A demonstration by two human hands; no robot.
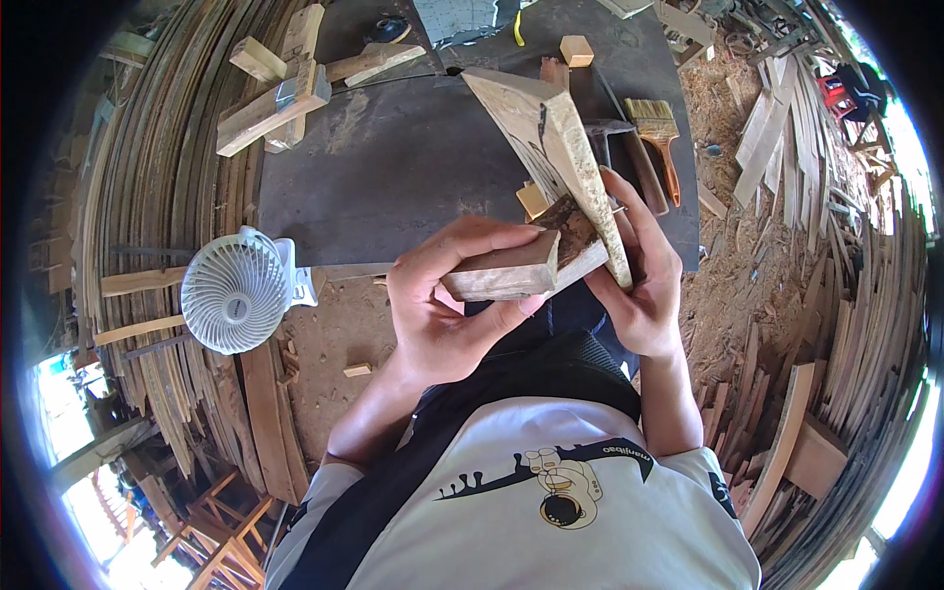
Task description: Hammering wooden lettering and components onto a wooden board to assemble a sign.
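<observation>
My left hand [428, 329] grips a short, rough wooden block [497, 275], thumb below it and fingers over its top. My right hand [649, 280] holds a long pale board [536, 123] tilted away from me, with a darker, bark-flecked piece [575, 236] against its lower end, just beside the short block. What looks like a nail [617, 208] pokes out of the board near my right fingers. A small yellowish block [532, 199] lies behind the pieces. A hammer [605, 133] on the table is partly hidden by the board.
The dark table [354, 197] holds a crossed wood assembly [275, 108], a brush [659, 147], a small cube [576, 50] and a yellow object [518, 29]. A white fan [234, 295] is at its near left edge. Wood stacks [147, 157] line both sides; offcuts lie on the floor.
</observation>
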